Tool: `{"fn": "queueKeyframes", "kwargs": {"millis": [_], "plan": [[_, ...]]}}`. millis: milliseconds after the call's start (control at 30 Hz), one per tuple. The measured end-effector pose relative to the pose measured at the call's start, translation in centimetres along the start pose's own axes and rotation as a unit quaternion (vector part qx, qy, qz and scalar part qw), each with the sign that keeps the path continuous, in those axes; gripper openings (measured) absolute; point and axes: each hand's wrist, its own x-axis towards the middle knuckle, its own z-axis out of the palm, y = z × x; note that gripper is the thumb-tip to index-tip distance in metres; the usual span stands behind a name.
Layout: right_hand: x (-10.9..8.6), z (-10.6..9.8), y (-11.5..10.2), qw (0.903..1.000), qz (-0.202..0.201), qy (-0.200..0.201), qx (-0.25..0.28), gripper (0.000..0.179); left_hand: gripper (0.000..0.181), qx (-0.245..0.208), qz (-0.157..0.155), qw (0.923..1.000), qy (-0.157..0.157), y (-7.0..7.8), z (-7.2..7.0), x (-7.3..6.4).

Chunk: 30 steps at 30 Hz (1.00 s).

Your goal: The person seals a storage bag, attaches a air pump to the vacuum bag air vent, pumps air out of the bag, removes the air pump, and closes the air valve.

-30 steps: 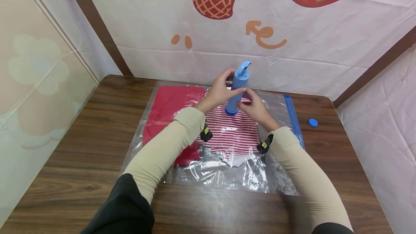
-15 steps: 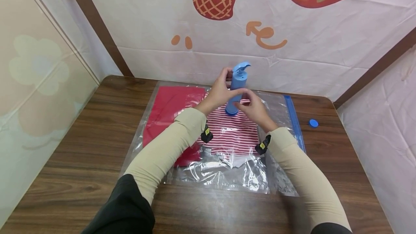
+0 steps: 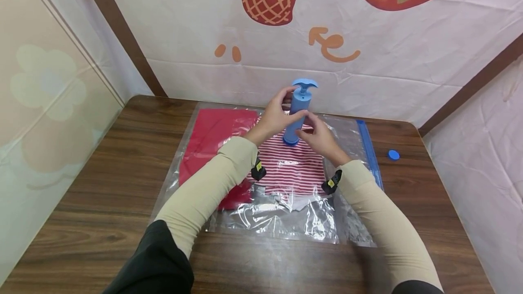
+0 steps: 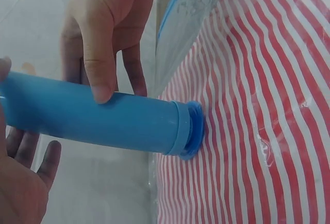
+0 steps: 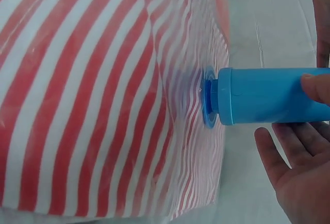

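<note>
Wooden table [image 3: 102, 185]: both hands [image 3: 278, 115] [image 3: 322, 139], half-curled, grip the blue pump [image 3: 301, 102] between them.

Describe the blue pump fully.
The blue pump looks like smooth plastic: a cylindrical body with a curved T-shaped handle close above it and a collar at the lower end. It stands roughly upright, meeting the darker blue valve of the clear bag, above striped fabric. The left hand and right hand hold its body.

Dark wood-grain tabletop [image 3: 98, 194] across the lower frame, creased printed fabric backdrop [image 3: 184, 22] above, flower-printed panel [image 3: 45, 108] at left.
</note>
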Motion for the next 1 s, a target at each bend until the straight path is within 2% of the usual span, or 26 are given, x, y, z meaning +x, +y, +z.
{"fn": "queueKeyframes", "kwargs": {"millis": [200, 500, 567, 733, 800, 1000], "plan": [[0.0, 0.2, 0.2, 0.9993, 0.003, 0.023, -0.028, 0.056, 0.071, 0.009, -0.004, 0.9999, -0.007, -0.1, 0.2, -0.1], [0.0, 0.3, 0.0, 0.9998, -0.002, 0.007, -0.021, 0.060, 0.061, 0.031, -0.001, 0.9994, -0.016, -0.3, 0.1, 0.0], [-0.1, 0.3, -0.5, 0.9999, -0.007, 0.002, -0.012, 0.057, 0.062, 0.030, -0.003, 0.9994, -0.016, -0.3, 0.0, 0.0], [0.0, 0.4, -0.2, 0.9997, -0.013, 0.012, -0.014, 0.050, 0.068, 0.014, 0.002, 0.9999, -0.007, -0.4, 0.3, 0.0], [0.2, 0.4, 0.4, 0.9995, -0.014, 0.019, -0.019, 0.050, 0.068, 0.007, 0.006, 1.0000, -0.003, -0.4, 0.3, 0.0], [0.1, 0.4, 0.5, 0.9994, -0.004, 0.015, -0.032, 0.058, 0.060, 0.005, 0.004, 1.0000, -0.002, -0.5, 0.4, 0.1]]}}
